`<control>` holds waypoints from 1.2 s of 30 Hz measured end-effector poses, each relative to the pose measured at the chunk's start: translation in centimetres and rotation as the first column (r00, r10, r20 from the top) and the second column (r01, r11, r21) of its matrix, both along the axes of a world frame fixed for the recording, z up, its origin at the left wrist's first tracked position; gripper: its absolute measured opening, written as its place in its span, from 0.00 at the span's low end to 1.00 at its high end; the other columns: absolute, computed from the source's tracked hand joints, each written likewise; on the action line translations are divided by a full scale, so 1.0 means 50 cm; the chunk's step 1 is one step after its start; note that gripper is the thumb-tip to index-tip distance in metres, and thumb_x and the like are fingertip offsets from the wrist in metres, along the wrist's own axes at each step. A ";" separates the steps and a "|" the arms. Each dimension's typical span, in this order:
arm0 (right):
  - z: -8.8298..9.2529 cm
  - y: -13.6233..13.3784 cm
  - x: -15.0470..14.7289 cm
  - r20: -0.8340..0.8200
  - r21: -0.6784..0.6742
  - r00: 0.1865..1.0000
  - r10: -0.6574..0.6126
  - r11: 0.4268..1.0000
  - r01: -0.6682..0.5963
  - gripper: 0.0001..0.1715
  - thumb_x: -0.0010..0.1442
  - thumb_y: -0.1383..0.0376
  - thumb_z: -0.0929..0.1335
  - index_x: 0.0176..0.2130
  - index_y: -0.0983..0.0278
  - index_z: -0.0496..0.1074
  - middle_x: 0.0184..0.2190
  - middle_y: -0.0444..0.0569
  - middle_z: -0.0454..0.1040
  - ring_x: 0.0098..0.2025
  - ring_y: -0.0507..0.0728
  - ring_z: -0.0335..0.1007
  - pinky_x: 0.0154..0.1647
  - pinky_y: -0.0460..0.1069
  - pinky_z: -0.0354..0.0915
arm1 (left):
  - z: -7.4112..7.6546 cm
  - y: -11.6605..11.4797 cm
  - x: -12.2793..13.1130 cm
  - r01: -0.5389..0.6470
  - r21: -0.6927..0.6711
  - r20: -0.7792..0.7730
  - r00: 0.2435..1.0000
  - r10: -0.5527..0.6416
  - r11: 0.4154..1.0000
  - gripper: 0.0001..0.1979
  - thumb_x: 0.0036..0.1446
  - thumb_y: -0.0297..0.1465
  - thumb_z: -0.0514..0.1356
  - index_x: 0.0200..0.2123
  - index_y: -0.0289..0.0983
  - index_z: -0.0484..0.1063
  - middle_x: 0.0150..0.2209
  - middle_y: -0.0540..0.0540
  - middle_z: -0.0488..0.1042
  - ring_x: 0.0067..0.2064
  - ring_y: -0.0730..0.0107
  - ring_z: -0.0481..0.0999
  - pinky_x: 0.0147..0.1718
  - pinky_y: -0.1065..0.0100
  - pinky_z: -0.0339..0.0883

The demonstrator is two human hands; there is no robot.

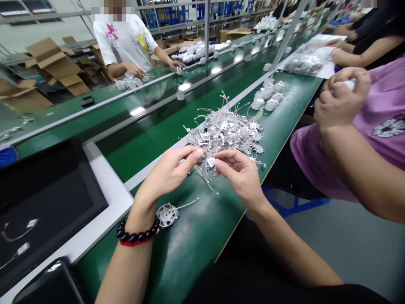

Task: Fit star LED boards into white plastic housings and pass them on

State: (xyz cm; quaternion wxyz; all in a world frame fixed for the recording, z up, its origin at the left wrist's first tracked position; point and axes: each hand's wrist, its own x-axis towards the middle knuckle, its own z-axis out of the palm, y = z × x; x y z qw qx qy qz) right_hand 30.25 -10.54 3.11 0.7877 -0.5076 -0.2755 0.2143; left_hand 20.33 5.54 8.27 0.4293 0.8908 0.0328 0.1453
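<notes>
My left hand (171,171) and my right hand (237,175) meet over the green bench top (196,253), their fingertips pinching a small silvery wired piece (209,162) with thin wires trailing down. Just behind my hands lies a tangled heap of star-shaped metal pieces with wires (226,133). Near my left wrist, which wears a black bead bracelet (136,232), a round white slotted part with a wire (166,214) rests on the green surface. Several white cup-shaped parts (268,95) stand beyond the heap.
To the left, a black tray with a white rim (44,211) holds wired pieces. A co-worker in a pink shirt (344,139) sits close on the right, hands together. Across a parallel green conveyor (152,122), a person in a white T-shirt (125,42) handles parts; cardboard boxes (41,71) lie behind.
</notes>
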 end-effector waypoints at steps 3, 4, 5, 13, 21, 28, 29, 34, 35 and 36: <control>0.003 -0.004 -0.003 0.047 -0.017 0.999 -0.016 1.000 0.017 0.06 0.56 0.66 0.77 0.35 0.61 0.78 0.31 0.43 0.80 0.29 0.49 0.74 0.30 0.45 0.74 | 0.004 0.000 0.000 0.013 -0.025 -0.043 0.999 -0.014 1.000 0.13 0.67 0.40 0.60 0.44 0.39 0.80 0.39 0.49 0.81 0.39 0.68 0.77 0.37 0.71 0.68; 0.004 -0.005 -0.003 0.064 -0.024 0.998 -0.019 0.999 0.020 0.06 0.56 0.66 0.77 0.36 0.61 0.78 0.31 0.43 0.80 0.29 0.50 0.75 0.31 0.45 0.74 | 0.005 0.000 0.000 0.012 -0.029 -0.055 0.998 -0.014 1.000 0.12 0.66 0.39 0.61 0.44 0.40 0.79 0.40 0.49 0.81 0.39 0.68 0.77 0.37 0.71 0.68; 0.004 -0.005 -0.002 0.083 -0.031 0.996 -0.021 0.999 0.024 0.06 0.56 0.67 0.77 0.36 0.61 0.78 0.31 0.43 0.80 0.30 0.50 0.76 0.31 0.45 0.74 | 0.005 0.000 -0.001 0.012 -0.031 -0.061 0.998 -0.014 0.999 0.11 0.66 0.39 0.61 0.44 0.40 0.79 0.40 0.49 0.81 0.40 0.68 0.77 0.37 0.71 0.68; 0.012 -0.015 0.017 0.334 -0.137 0.943 0.013 0.990 0.035 0.07 0.59 0.68 0.74 0.40 0.59 0.81 0.39 0.45 0.82 0.40 0.54 0.79 0.42 0.49 0.75 | 0.007 -0.006 0.001 -0.011 -0.052 -0.064 0.998 0.007 0.999 0.11 0.64 0.37 0.62 0.42 0.38 0.81 0.37 0.48 0.82 0.37 0.67 0.77 0.37 0.69 0.68; 0.022 -0.007 0.015 0.493 -0.216 0.870 0.033 0.973 0.085 0.09 0.63 0.66 0.71 0.42 0.56 0.83 0.45 0.48 0.80 0.49 0.57 0.76 0.47 0.52 0.74 | -0.002 -0.012 0.011 -0.083 -0.086 -0.105 0.992 0.074 0.993 0.13 0.63 0.38 0.60 0.39 0.36 0.81 0.33 0.47 0.81 0.33 0.66 0.76 0.34 0.67 0.67; 0.012 -0.001 0.006 0.432 -0.242 0.901 0.017 0.965 0.098 0.05 0.62 0.62 0.72 0.36 0.61 0.80 0.42 0.50 0.80 0.45 0.57 0.78 0.41 0.51 0.74 | -0.002 -0.012 0.008 -0.102 -0.113 -0.121 0.989 0.088 0.988 0.11 0.62 0.37 0.61 0.36 0.36 0.80 0.33 0.48 0.81 0.34 0.67 0.75 0.34 0.68 0.65; 0.010 0.000 0.006 0.424 -0.241 0.905 0.009 0.965 0.104 0.05 0.63 0.62 0.72 0.36 0.61 0.79 0.42 0.50 0.81 0.44 0.57 0.78 0.41 0.51 0.74 | -0.002 -0.012 0.008 -0.102 -0.121 -0.126 0.988 0.086 0.987 0.11 0.62 0.37 0.61 0.36 0.36 0.80 0.33 0.48 0.80 0.33 0.67 0.75 0.34 0.68 0.65; 0.005 0.002 0.007 0.486 -0.239 0.873 -0.036 0.956 0.172 0.06 0.63 0.63 0.71 0.35 0.62 0.77 0.42 0.51 0.81 0.46 0.58 0.77 0.43 0.52 0.73 | -0.005 -0.010 0.011 -0.114 -0.175 -0.147 0.985 0.088 0.978 0.12 0.61 0.38 0.62 0.35 0.35 0.79 0.31 0.47 0.79 0.32 0.68 0.73 0.33 0.68 0.65; 0.006 0.002 0.007 0.490 -0.242 0.871 -0.041 0.953 0.181 0.05 0.64 0.63 0.71 0.35 0.62 0.77 0.42 0.50 0.81 0.45 0.58 0.77 0.44 0.52 0.73 | -0.005 -0.010 0.012 -0.116 -0.187 -0.149 0.985 0.088 0.975 0.13 0.61 0.39 0.62 0.35 0.35 0.79 0.31 0.47 0.79 0.32 0.68 0.73 0.33 0.68 0.65; 0.007 0.002 0.007 0.490 -0.246 0.871 -0.044 0.951 0.186 0.05 0.64 0.63 0.71 0.35 0.62 0.77 0.41 0.50 0.81 0.43 0.57 0.78 0.44 0.52 0.73 | -0.006 -0.009 0.012 -0.116 -0.200 -0.150 0.985 0.087 0.973 0.13 0.61 0.39 0.62 0.36 0.34 0.79 0.31 0.47 0.79 0.32 0.68 0.73 0.33 0.68 0.65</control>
